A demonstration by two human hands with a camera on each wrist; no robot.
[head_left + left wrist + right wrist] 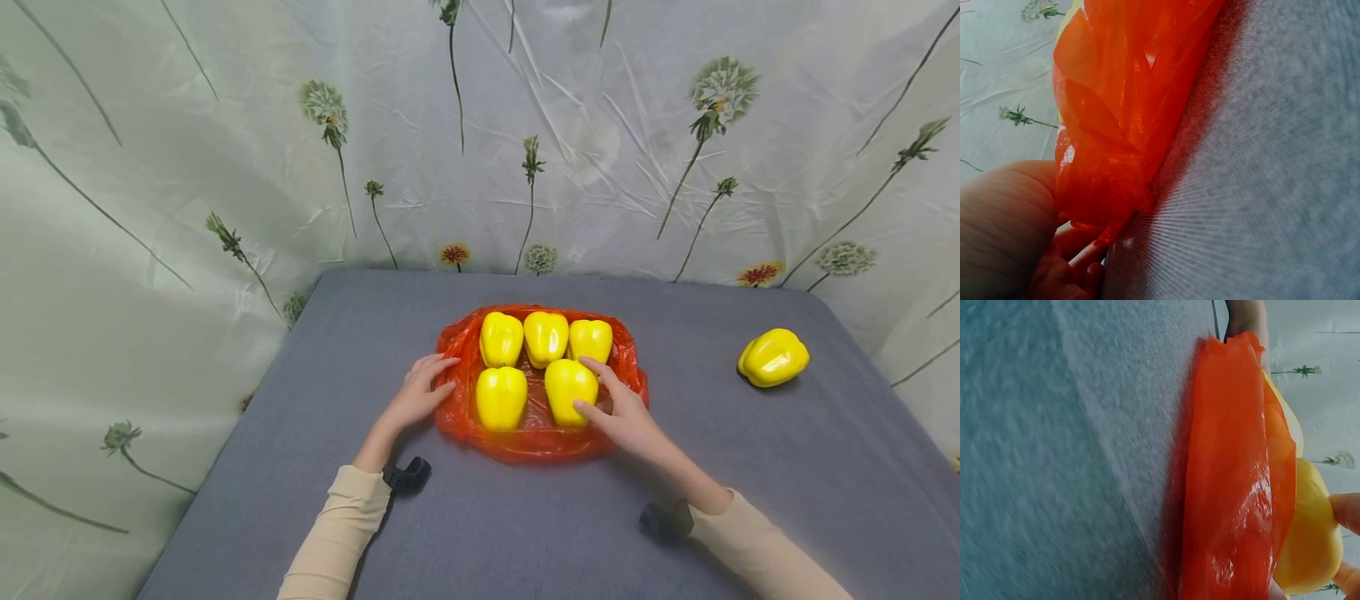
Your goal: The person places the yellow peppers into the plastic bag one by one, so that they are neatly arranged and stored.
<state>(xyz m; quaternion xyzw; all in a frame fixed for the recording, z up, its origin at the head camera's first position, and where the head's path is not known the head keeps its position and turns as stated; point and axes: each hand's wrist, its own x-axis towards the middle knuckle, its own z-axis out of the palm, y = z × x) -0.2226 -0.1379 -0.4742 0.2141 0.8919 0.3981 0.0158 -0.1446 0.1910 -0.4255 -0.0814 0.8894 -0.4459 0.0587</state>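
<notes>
Several yellow bell peppers sit in a red plastic bag [536,446] whose top is spread wide on the grey table. My right hand [626,417] grips the front right bell pepper [570,392] between thumb and fingers. The right wrist view shows that bell pepper [1310,537] above the bag's rim, with fingertips [1347,512] against it. At the bag's left edge rests my left hand [416,392], thumb and index finger apart. In the left wrist view, red plastic [1122,125] partly hides that hand's fingers. Another bell pepper [501,398] stands at the front left of the bag.
One more yellow bell pepper [774,358] lies on its side on the table [697,333], right of the bag. A pale curtain [585,133] with printed dandelions hangs behind the table and along its sides. Dark straps [408,477] sit at both wrists.
</notes>
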